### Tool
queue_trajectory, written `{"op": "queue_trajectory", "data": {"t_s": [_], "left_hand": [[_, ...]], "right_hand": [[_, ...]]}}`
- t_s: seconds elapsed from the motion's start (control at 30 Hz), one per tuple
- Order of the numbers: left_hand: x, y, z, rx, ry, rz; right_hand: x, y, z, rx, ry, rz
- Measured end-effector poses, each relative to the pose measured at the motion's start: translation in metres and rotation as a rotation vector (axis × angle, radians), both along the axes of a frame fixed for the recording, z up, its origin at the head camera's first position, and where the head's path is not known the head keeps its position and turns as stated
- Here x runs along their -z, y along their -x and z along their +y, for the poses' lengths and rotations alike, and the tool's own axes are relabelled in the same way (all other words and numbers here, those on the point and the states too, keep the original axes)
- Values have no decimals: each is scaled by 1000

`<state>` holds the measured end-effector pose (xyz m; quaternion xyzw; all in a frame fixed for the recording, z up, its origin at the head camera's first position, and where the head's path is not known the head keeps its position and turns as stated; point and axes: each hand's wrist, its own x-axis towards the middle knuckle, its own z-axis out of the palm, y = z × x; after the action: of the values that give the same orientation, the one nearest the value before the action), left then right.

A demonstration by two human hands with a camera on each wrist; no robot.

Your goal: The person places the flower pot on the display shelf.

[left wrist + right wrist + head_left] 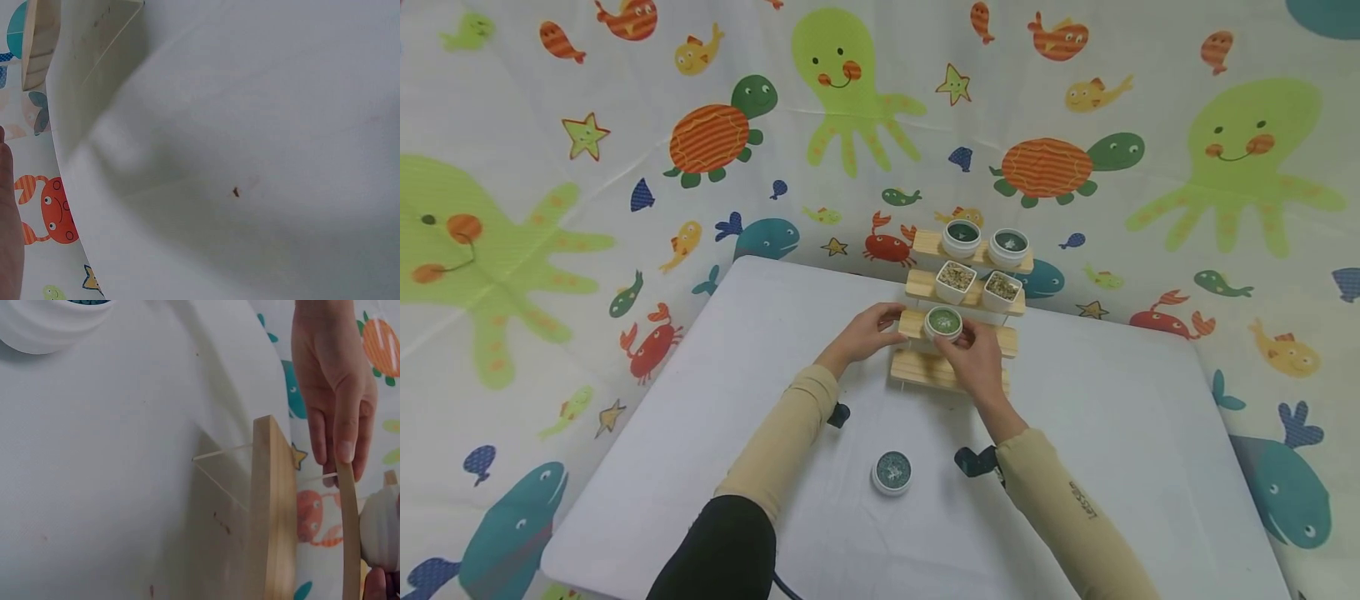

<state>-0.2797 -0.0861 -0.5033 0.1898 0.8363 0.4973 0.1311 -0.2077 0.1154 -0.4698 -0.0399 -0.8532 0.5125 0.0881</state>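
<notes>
A tiered display stand point(925, 369) with pale wooden planks stands at the back of the table. My left hand point(867, 333) holds the left end of its second plank from the front. In the right wrist view that hand's thumb point(345, 440) touches the plank's end point(349, 519). My right hand point(976, 360) grips a round white pot point(943, 323) with a green top by its side, at that same plank. Nearer me on the table sits another round white pot point(892, 472) with a dark blue-green top. The left wrist view shows only the edge of a hand.
Two square white pots, left point(956, 282) and right point(1002, 291), stand on the third plank. Two round dark-topped pots, left point(962, 237) and right point(1008, 247), are on the top plank. A patterned curtain point(880, 125) hangs behind the white table point(1112, 400).
</notes>
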Motion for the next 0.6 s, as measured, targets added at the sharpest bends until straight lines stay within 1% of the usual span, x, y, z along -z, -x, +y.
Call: {"op": "queue_trajectory", "data": {"t_s": [0.33, 0.5, 0.6], "left_hand": [[-1, -1, -1, -3, 7, -1], [-1, -1, -1, -2, -2, 2], [0, 0, -1, 1, -6, 4]], "right_hand": [[3, -2, 1, 12, 0, 2], [7, -6, 6, 31, -3, 5], [8, -10, 9, 27, 13, -1]]}}
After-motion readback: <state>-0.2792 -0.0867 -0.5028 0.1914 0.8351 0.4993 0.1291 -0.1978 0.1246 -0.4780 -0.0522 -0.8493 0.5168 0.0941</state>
